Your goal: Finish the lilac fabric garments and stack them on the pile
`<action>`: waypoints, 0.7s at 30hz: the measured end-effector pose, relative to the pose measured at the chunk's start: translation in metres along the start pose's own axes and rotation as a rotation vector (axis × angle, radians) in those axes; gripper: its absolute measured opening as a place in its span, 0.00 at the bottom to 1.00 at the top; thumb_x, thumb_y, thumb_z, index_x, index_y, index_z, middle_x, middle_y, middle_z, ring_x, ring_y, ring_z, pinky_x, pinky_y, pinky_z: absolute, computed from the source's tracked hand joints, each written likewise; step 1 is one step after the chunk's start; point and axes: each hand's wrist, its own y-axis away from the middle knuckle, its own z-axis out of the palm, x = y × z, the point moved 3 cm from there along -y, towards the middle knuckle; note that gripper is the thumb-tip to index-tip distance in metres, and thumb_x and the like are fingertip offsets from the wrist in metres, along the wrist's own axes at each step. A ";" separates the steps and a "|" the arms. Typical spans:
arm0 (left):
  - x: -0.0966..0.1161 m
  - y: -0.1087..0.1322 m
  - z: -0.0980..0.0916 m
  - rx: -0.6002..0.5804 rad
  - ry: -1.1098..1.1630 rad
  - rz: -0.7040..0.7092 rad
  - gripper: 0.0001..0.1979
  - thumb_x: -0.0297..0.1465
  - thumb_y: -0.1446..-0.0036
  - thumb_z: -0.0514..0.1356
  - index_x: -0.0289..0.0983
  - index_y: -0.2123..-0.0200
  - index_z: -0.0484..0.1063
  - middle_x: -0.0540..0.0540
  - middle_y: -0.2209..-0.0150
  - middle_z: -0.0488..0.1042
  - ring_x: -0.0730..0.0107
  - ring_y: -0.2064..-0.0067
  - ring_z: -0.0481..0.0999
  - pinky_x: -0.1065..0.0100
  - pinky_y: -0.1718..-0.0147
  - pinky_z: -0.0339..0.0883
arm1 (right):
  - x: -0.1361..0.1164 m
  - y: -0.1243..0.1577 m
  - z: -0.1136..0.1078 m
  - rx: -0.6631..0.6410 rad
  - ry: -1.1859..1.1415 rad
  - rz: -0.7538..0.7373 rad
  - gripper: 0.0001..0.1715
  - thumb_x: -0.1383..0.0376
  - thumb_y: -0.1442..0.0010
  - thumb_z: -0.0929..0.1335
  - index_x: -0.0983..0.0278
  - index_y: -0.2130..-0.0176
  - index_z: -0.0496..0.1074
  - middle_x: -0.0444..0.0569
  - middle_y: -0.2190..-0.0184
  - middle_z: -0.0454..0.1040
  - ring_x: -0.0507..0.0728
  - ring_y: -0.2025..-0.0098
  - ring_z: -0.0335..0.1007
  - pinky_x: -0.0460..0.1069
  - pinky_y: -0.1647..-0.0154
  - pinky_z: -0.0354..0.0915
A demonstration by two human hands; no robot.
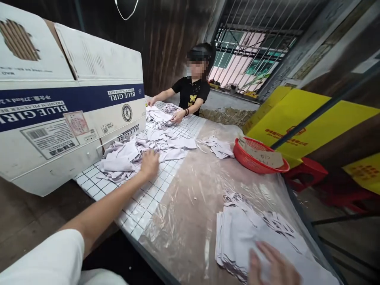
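My left hand (150,163) reaches to the near edge of a loose, jumbled pile of white cloth pieces (121,160). Its fingers are curled down against the cloth, closed on a piece there, with the fingertips hidden. At the lower right, my right hand (273,265) is over a neat stack of white cloth pieces (240,229). The fingers of that hand are spread, with the thumb apart, and slightly blurred; nothing shows in its grasp. Along the stack's far side, the cloth edges are curled and frayed.
A large white and blue carton (71,118) stands left of the pile. Across the table (190,206), covered in plastic film, a person (192,89) handles more white cloth. A red basket (252,160) holding cardboard sits at the right edge, beside a small cloth heap (219,147).
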 end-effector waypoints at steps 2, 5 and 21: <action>-0.046 -0.011 -0.011 -0.001 -0.032 -0.058 0.13 0.19 0.45 0.54 0.30 0.61 0.77 0.28 0.54 0.73 0.41 0.46 0.67 0.43 0.50 0.60 | -0.053 -0.006 0.025 -0.189 -0.148 -0.049 0.11 0.59 0.34 0.64 0.58 0.56 0.74 0.56 0.58 0.76 0.66 0.55 0.73 0.62 0.52 0.68; -0.072 -0.014 -0.016 -0.019 -0.026 -0.038 0.10 0.20 0.45 0.55 0.33 0.68 0.77 0.31 0.58 0.75 0.46 0.48 0.69 0.48 0.51 0.60 | -0.122 -0.024 0.069 -0.453 -0.372 -0.067 0.10 0.64 0.33 0.62 0.58 0.59 0.73 0.53 0.60 0.75 0.62 0.56 0.72 0.58 0.55 0.69; -0.103 0.024 -0.039 0.107 0.248 0.157 0.08 0.27 0.41 0.54 0.38 0.61 0.73 0.42 0.59 0.74 0.59 0.55 0.73 0.61 0.55 0.68 | -0.235 -0.080 0.172 -0.950 -0.397 -0.025 0.08 0.67 0.33 0.64 0.62 0.66 0.69 0.49 0.63 0.73 0.56 0.58 0.67 0.49 0.56 0.61</action>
